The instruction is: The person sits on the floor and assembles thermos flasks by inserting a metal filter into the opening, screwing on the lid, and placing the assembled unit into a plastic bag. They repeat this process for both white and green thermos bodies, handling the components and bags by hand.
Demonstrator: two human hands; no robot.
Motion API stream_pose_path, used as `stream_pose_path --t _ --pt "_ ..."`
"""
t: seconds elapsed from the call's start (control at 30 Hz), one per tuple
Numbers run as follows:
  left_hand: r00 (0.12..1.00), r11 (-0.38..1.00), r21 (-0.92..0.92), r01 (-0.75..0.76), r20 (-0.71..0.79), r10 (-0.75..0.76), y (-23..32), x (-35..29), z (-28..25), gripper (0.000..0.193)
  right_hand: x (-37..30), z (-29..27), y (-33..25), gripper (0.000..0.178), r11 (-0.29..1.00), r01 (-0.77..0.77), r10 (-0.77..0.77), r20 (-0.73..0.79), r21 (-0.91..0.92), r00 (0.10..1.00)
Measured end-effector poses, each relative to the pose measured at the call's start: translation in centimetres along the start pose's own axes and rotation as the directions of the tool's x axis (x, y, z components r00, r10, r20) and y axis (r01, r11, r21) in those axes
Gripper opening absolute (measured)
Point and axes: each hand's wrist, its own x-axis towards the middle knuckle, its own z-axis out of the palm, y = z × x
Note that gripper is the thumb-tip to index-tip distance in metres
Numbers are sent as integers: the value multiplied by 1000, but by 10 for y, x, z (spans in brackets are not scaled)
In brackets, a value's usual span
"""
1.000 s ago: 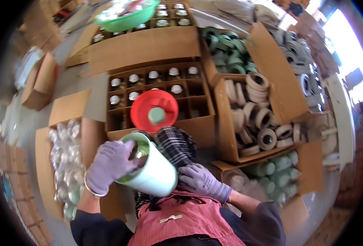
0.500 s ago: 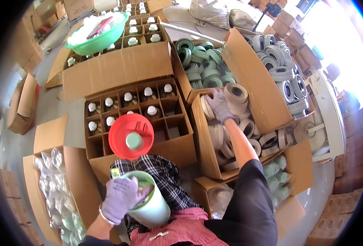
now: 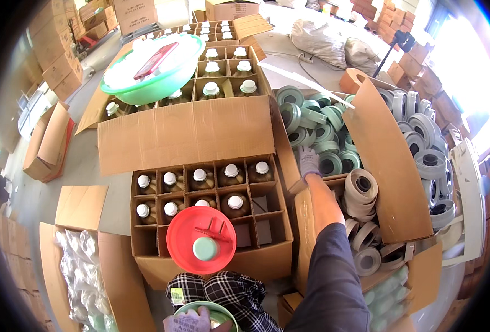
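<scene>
My left hand (image 3: 192,322), in a lilac work glove, grips the rim of a pale green cylindrical container (image 3: 233,317) at the lower edge, against my lap. Most of the container is cut off by the picture's edge. My right hand (image 3: 310,161), gloved alike, reaches over a carton's edge among grey-green rings (image 3: 323,132). Its fingers point forward, with no ring visibly held. In front of my knees a round red dish (image 3: 181,243) rests on a divided carton (image 3: 212,264). A pale green round cap (image 3: 205,249) and thin red pieces (image 3: 214,229) lie in it.
White-capped bottles (image 3: 231,170) stand in the carton's compartments. Behind, a green basin (image 3: 162,91) holds white items and a red phone-like object (image 3: 156,61). Right lie whitish rings (image 3: 361,191) and grey rings (image 3: 422,127), beside an upright cardboard flap (image 3: 389,166). Clear plastic-wrapped pieces (image 3: 81,271) fill a left carton.
My right hand has left the whitish rings and moved forward to the grey-green ones. The view has tilted up, so the container and my left hand sit lower in the picture.
</scene>
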Motion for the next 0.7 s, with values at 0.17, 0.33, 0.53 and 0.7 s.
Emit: stream_pose_path --t 0.17,0.33,0.53,0.7 --pt "996 998 -66 24 83 -19 2 7 -18 52 -12 -33 6 38 985 170 -168 138 -5 976" --pt "992 996 -19 88 96 -86 7 6 -20 58 -82 -129 49 56 857 -12 110 -160 515 981" --pt "857 989 -144 39 -504 -107 10 -3 -28 53 -220 -257 -6 25 -357 -101 -4 107 929 994" --pt "699 940 -2 -342 -670 252 10 26 -57 63 -337 -323 -88 19 -625 -682 -640 250 380 726"
